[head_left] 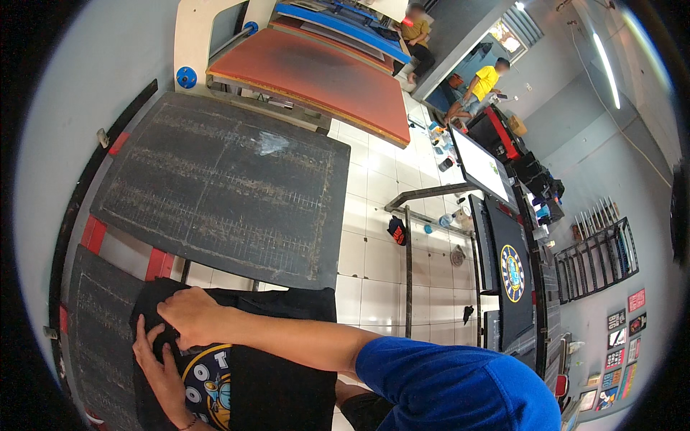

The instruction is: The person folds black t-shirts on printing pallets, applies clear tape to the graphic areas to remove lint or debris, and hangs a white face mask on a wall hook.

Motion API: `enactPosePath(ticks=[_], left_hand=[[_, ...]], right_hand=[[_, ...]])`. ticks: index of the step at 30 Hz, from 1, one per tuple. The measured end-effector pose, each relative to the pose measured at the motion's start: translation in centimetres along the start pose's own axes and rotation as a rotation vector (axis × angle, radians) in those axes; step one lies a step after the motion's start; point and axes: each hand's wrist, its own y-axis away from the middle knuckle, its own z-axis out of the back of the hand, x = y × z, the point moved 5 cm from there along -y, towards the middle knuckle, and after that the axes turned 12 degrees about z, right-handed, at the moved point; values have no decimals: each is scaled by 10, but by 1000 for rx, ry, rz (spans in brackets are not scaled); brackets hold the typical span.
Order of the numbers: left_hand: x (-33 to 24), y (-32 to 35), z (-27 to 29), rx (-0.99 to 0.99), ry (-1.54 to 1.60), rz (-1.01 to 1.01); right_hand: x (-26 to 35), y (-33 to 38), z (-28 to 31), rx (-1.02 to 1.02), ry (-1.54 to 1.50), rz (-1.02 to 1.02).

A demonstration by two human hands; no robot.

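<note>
A black T-shirt (277,384) with a round orange, white and blue print lies over a dark printing board at the lower left. My right hand (190,316), reaching across from the blue sleeve, is closed on the shirt's fabric near its upper left part. Just below it, my left hand (159,377) rests on the cloth with its fingers stretched out and apart. The wrist of that hand wears a thin band. My right forearm passes above the shirt and covers part of it.
A worn dark board (223,190) lies beyond the shirt. Behind it stands a heat press with an orange-brown plate (323,79). Across the tiled aisle, another printed black shirt (512,273) lies on a board. Two people in yellow are at the back; a black rack (598,260) hangs right.
</note>
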Motion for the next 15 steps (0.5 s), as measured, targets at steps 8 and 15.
enactPosePath(ticks=[8,15], left_hand=[[-3,1,2,-6,-2,-5],[-4,2,1,-13,-14,-32]], right_hand=[[-1,-3,-3,17,17,-35],[-1,-1,-3,0,16,-49]])
